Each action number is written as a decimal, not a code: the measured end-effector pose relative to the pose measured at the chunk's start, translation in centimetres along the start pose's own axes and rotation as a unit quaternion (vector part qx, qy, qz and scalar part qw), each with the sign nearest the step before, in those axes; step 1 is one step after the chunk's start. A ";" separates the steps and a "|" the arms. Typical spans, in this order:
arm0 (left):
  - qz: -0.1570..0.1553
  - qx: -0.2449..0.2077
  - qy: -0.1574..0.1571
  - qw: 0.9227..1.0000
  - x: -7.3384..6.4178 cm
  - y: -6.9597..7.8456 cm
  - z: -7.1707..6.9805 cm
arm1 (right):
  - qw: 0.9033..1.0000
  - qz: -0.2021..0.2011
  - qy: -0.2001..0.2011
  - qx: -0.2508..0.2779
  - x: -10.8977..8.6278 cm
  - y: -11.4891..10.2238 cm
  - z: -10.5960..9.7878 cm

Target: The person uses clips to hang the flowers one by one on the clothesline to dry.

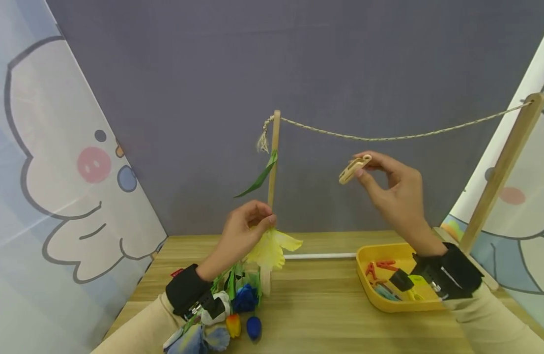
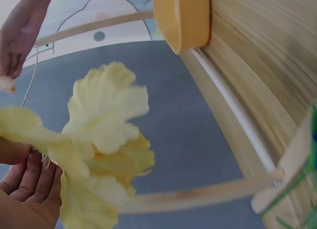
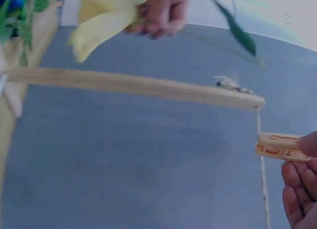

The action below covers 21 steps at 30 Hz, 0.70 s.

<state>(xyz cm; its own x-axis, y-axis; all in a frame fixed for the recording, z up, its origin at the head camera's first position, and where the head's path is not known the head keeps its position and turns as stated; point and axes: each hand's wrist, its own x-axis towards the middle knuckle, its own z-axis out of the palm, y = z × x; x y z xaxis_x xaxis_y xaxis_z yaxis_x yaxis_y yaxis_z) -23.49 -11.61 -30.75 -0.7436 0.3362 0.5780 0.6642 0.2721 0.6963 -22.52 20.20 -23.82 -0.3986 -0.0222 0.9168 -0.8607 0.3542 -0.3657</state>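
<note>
Upside down, a yellow artificial flower (image 1: 272, 248) hangs from my left hand (image 1: 249, 226), which pinches its stem near the bloom. Its green leaf (image 1: 260, 178) points up beside the left wooden post (image 1: 274, 162). Between thumb and fingers my right hand (image 1: 395, 191) holds a light orange clothespin (image 1: 355, 169). That clothespin is just below the rope (image 1: 386, 138), which sags between two posts. In the right wrist view the clothespin (image 3: 282, 145) overlaps the rope. The left wrist view shows the yellow petals (image 2: 104, 105) spread in front of the left palm.
Several artificial flowers, among them a blue rose (image 1: 246, 298) and an orange tulip (image 1: 233, 325), lie under the left forearm. A yellow basin (image 1: 364, 290) with clothespins stands at the right. The right post (image 1: 501, 172) leans outward; a white rod (image 1: 320, 256) runs along the table's back.
</note>
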 end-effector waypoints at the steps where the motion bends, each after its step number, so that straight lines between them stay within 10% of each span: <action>1: 0.002 -0.006 0.000 1.000 0.4 -0.1 0.4 | 1.000 -0.004 0.000 0.011 0.7 -0.1 0.1; 21: 0.041 -0.040 0.032 0.998 6.0 -0.9 3.4 | 0.999 0.030 -0.014 0.027 10.4 -1.5 4.2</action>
<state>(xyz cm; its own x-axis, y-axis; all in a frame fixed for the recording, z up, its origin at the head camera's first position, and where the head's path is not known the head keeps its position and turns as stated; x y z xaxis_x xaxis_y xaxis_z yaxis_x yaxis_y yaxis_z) -28.26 -6.76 -29.36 -0.6926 0.2960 0.6577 0.7160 0.1718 0.6767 -26.73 15.56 -14.39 -0.4581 -0.0280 0.8885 -0.8505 0.3045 -0.4289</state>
